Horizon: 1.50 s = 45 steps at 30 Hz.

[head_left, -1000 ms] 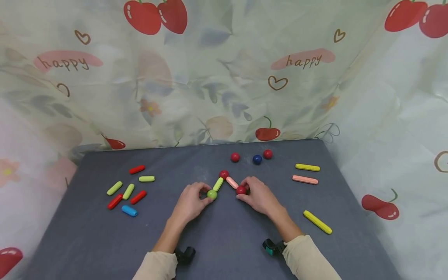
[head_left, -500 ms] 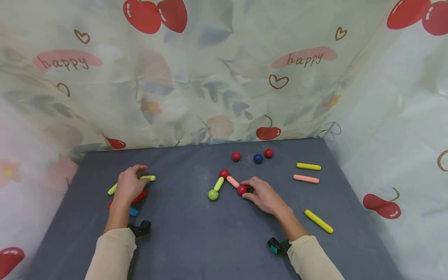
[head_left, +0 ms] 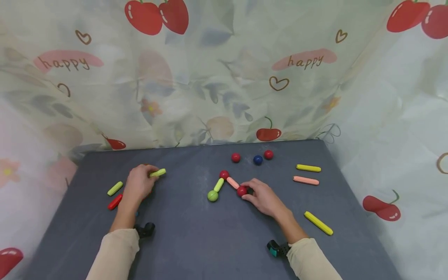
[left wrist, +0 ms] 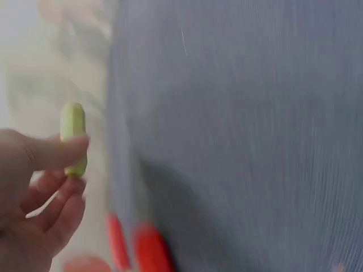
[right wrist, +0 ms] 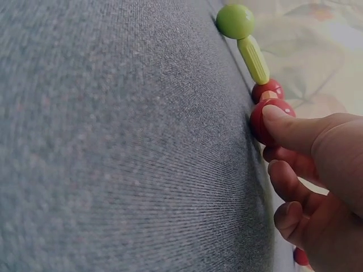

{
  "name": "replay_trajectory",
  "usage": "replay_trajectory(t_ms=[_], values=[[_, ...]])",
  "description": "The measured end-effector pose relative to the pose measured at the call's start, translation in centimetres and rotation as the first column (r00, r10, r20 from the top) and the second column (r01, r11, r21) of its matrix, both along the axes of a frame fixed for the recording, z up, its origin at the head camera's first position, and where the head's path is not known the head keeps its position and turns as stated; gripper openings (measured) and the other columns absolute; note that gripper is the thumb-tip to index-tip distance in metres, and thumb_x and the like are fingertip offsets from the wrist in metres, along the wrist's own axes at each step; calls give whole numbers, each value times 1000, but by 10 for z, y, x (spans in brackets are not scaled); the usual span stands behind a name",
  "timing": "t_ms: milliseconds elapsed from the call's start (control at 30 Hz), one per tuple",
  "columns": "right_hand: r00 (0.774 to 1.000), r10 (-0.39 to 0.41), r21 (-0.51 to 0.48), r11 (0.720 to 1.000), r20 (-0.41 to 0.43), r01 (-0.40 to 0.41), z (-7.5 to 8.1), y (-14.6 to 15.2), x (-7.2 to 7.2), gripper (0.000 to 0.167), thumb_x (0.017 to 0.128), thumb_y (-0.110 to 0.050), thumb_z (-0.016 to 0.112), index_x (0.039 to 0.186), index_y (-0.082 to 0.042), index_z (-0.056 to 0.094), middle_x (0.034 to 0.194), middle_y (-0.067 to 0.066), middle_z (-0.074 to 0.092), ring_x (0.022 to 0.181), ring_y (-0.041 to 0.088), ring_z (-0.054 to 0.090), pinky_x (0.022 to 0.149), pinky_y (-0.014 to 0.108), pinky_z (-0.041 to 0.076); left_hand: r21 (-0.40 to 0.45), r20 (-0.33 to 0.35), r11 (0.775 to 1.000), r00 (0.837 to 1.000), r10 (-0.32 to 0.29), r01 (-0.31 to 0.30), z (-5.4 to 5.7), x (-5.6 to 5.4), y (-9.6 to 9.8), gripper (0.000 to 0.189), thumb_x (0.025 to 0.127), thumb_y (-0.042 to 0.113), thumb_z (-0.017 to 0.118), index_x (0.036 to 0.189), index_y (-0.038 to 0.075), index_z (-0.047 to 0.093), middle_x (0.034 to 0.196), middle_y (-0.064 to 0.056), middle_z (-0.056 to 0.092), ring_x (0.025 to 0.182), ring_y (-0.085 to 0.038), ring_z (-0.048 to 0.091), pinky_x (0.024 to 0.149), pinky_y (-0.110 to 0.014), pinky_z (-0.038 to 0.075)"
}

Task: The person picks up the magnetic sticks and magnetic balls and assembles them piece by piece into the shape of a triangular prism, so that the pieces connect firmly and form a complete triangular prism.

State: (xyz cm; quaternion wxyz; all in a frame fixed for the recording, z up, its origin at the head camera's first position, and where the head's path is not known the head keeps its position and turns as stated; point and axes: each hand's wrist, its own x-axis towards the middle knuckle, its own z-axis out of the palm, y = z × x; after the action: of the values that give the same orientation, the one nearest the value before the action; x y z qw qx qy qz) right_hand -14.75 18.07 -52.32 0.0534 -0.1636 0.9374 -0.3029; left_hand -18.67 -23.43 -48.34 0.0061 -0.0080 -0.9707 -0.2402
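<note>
My left hand (head_left: 137, 184) pinches a short light green stick (head_left: 159, 172) between thumb and fingers; in the left wrist view this stick (left wrist: 74, 122) stands upright in the grip. At the table's middle lies a bent chain of sticks and balls. Its green ball (head_left: 212, 195) joins a light green stick (head_left: 218, 184), which meets a red ball (head_left: 224, 174) at the corner. From there a pink stick (head_left: 232, 182) runs to another red ball (head_left: 241, 191), held between the thumb and fingers of my right hand (head_left: 261, 197).
Beyond the chain lie a red ball (head_left: 236, 157), a blue ball (head_left: 258, 160) and another red ball (head_left: 268, 154). Yellow sticks (head_left: 308, 168) and a pink stick (head_left: 306, 180) lie at right. Left of my left hand are a light green stick (head_left: 115, 188) and a red stick (head_left: 115, 202).
My left hand let go of the green ball, moved left to the loose sticks, and has picked up a light green one, now shifted slightly right. The right hand stays on its red ball.
</note>
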Motion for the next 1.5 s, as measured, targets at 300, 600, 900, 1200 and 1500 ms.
replay_trajectory(t_ms=[300, 600, 900, 1200, 1500], values=[[1000, -9, -6, 1000, -11, 9, 0, 1, 2, 40, 92, -29, 77, 129, -18, 69, 103, -1, 65, 77, 9, 50, 69, 22, 46, 118, -81, 977, 982, -170, 179, 4, 30, 119, 24, 87, 22, 83, 111, 23, 79, 108, 1, 75, 99, -21, 59, 88, -41, 50], [1000, -14, 2, 1000, -23, 14, -2, -1, 1, 41, 92, -29, 78, 129, -16, 69, 103, -2, 65, 78, 9, 51, 69, 22, 45, -44, -150, 936, 924, -352, 349, -19, 42, 185, 20, 84, 23, 86, 103, 26, 82, 102, 5, 77, 103, -19, 53, 94, -43, 46], [999, -30, 0, 1000, -14, 30, -1, -6, 2, 38, 92, -28, 77, 127, -16, 69, 103, -2, 64, 75, 8, 50, 67, 22, 44, -48, -168, 943, 928, -334, 330, -27, 43, 192, 28, 83, 24, 87, 110, 23, 80, 107, 2, 75, 107, -23, 53, 93, -46, 46], [998, -55, 27, 998, 6, 55, 3, -9, 4, 39, 92, -27, 77, 128, -16, 67, 112, 0, 64, 75, 7, 53, 69, 22, 47, 128, 48, 981, 987, -155, 148, -26, 50, 160, 47, 79, 13, 89, 121, 18, 69, 114, -3, 64, 101, -20, 58, 87, -39, 54], [999, -49, 25, 998, -20, 49, -2, -14, 7, 37, 92, -25, 77, 126, -17, 66, 104, -2, 60, 73, 7, 49, 66, 21, 45, 215, 85, 971, 989, -122, 101, -30, 50, 153, 33, 82, 16, 86, 113, 15, 76, 99, 0, 71, 84, -10, 64, 74, -31, 56]])
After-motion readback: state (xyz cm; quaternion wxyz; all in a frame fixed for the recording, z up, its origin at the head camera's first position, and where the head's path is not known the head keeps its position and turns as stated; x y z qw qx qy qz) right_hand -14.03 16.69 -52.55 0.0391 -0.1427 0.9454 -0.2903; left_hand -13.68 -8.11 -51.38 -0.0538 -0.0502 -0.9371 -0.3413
